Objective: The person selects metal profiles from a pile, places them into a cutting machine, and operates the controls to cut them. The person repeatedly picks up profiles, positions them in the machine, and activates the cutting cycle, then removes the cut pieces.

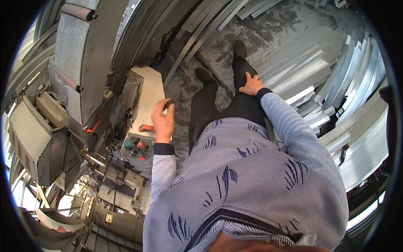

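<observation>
My left hand [163,122] is raised beside a cream-coloured machine cabinet [150,90]. Its thumb stands apart from the slightly bent fingers, and I see nothing held in it. Close to its wrist is an orange handle [145,127] on the cabinet, which the hand does not appear to grip. My right hand [252,85] rests on my dark trouser leg [240,72] above the knee, fingers spread and without any object.
Stacked silver metal profiles [300,75] lie to the right, with more long strips [205,27] at the far side. A grey machine [42,138] with pink rollers [79,11] stands on the left. Below the cabinet's handle sits a control panel [136,146] with red knobs. The concrete floor [268,29] is stained.
</observation>
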The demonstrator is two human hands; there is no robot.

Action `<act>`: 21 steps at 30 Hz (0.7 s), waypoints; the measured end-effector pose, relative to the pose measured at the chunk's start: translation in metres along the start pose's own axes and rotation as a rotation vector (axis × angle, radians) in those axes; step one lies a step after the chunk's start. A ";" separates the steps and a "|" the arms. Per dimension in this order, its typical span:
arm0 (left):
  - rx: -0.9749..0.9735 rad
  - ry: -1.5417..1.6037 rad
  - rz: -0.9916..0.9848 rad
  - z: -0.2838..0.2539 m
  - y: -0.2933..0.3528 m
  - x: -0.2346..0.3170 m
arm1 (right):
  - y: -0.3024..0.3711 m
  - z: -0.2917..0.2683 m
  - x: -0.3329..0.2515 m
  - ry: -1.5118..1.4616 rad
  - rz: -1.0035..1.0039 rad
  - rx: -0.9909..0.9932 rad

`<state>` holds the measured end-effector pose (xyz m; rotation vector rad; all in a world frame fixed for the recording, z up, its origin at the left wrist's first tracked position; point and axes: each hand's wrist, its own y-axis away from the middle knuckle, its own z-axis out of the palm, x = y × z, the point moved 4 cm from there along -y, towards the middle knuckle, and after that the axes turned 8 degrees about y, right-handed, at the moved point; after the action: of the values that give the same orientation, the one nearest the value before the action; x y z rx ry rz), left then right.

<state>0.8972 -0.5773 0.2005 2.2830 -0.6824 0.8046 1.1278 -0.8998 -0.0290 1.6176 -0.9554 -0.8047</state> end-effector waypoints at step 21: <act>-0.570 -0.248 -0.372 0.376 -0.232 -0.356 | -0.086 0.048 0.010 -0.050 0.160 0.567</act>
<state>0.9393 -0.5875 -0.3655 1.9037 -0.4880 0.1224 1.1068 -0.9180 -0.1243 1.9694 -1.4182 -0.4858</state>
